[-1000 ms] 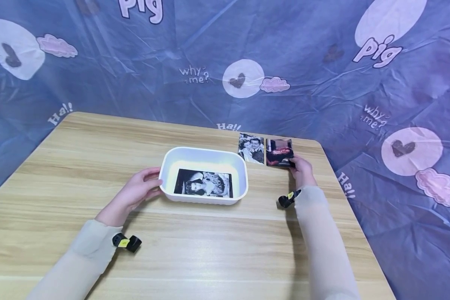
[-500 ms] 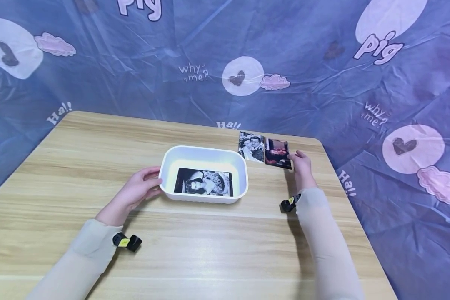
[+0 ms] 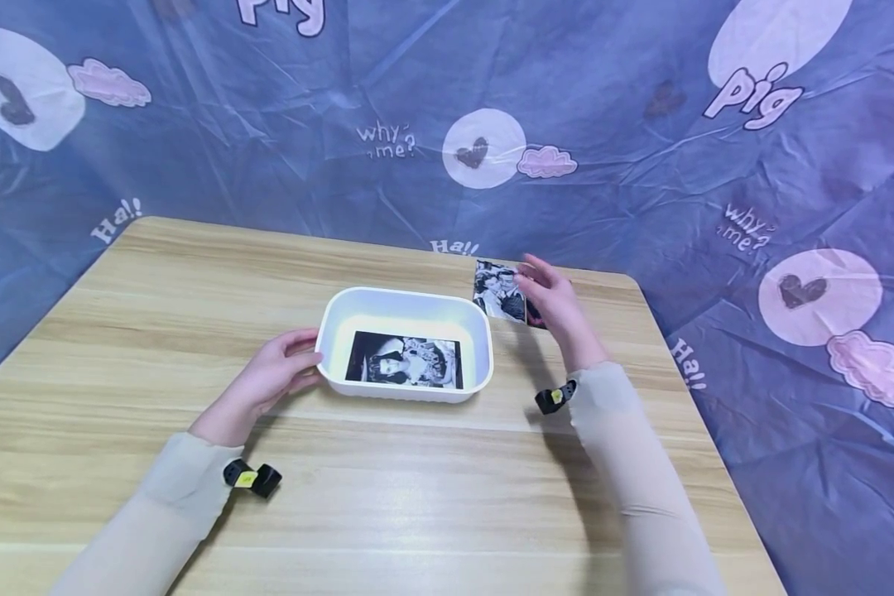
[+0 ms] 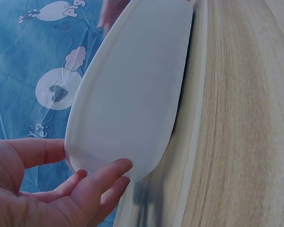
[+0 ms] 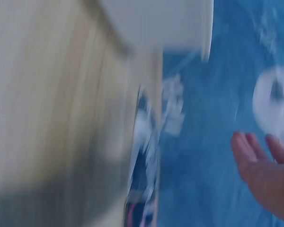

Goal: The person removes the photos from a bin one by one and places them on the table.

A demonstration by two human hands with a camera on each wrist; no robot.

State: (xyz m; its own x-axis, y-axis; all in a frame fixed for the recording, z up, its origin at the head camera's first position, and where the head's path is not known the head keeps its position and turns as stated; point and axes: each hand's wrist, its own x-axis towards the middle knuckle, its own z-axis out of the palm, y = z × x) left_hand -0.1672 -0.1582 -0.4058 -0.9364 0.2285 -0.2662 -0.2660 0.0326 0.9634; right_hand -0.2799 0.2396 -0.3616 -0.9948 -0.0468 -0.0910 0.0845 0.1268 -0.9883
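Observation:
In the head view a white plastic tub (image 3: 402, 301) rests on the wooden table, with a black-and-white photo (image 3: 425, 360) lying face up on its floor. My left hand (image 3: 271, 372) touches the tub's left end, and the left wrist view shows its fingers (image 4: 106, 175) extended along the outer wall. My right hand (image 3: 555, 302) is over the photos at the back right, fingers loosely bent and nothing seen in them. Beneath it lie a black-and-white photo of a couple (image 3: 495, 291) and a dark reddish photo (image 3: 535, 316), mostly hidden by the hand.
The table (image 3: 402, 497) ends just behind the two photos. Beyond that edge hangs a blue printed curtain (image 3: 290, 165). A small black camera sits on each wrist.
My right hand has let go of the reddish photo and moved left and up, now covering most of it. That photo shifted left against the couple photo. The left hand has stayed at the tub.

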